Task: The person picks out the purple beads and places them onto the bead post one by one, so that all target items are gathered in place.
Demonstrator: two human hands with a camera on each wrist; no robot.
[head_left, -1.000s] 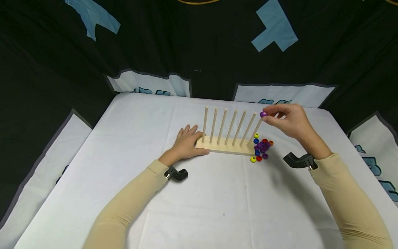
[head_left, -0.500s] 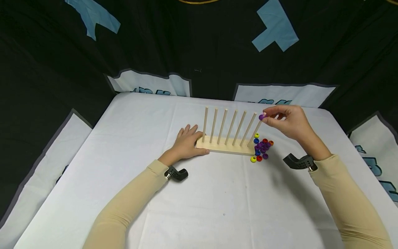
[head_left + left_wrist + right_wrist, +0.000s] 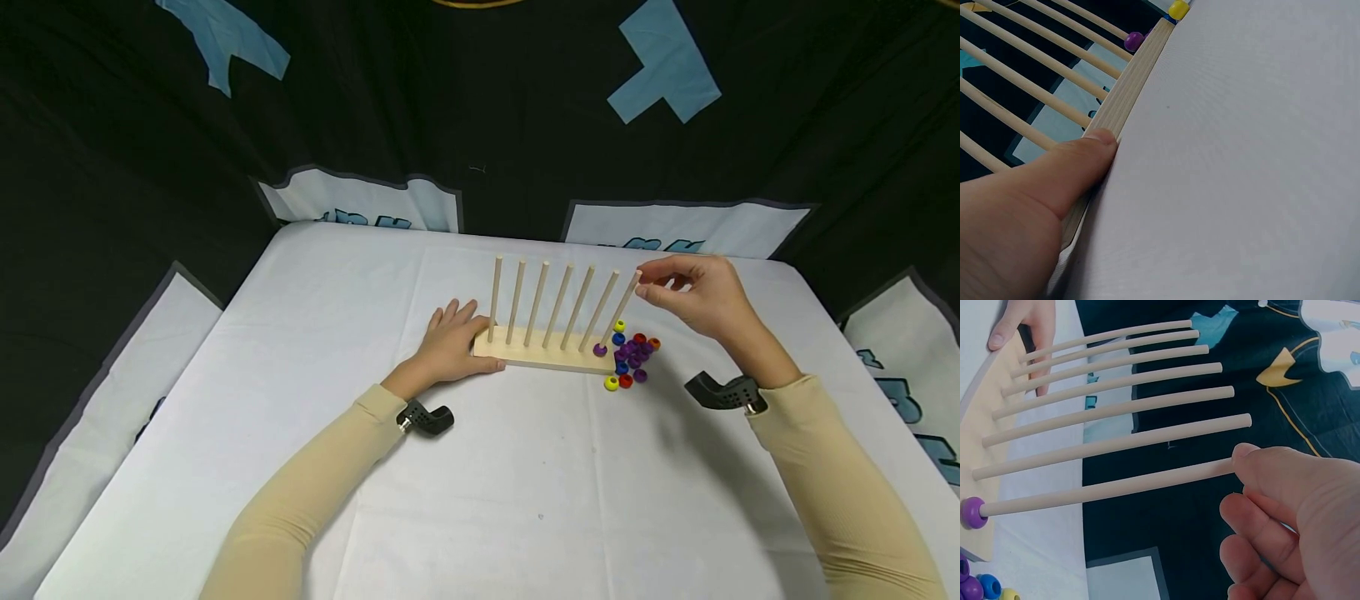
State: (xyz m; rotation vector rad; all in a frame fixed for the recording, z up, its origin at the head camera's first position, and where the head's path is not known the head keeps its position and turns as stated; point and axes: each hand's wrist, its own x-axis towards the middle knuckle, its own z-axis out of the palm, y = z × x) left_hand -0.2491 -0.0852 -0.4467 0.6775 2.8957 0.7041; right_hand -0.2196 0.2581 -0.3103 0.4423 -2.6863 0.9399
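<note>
A pale wooden pegboard bears a row of several upright pegs. My left hand grips its left end, the thumb along the front edge and the other fingers spread behind. Around the foot of the rightmost peg sits a purple bead, down on the board. At that peg's top is my right hand, its thumb overlapping the tip in the right wrist view and its loosely curled fingers holding no bead. The other pegs carry no beads.
Loose purple, red, blue, yellow and orange beads lie clustered against the board's right end. A white cloth covers the table. Black curtains with blue patches hang behind its far edge.
The purple bead went from my right fingertips onto the rightmost peg's top, then dropped to its foot. My right hand has let go of it; my left hand has stayed still.
</note>
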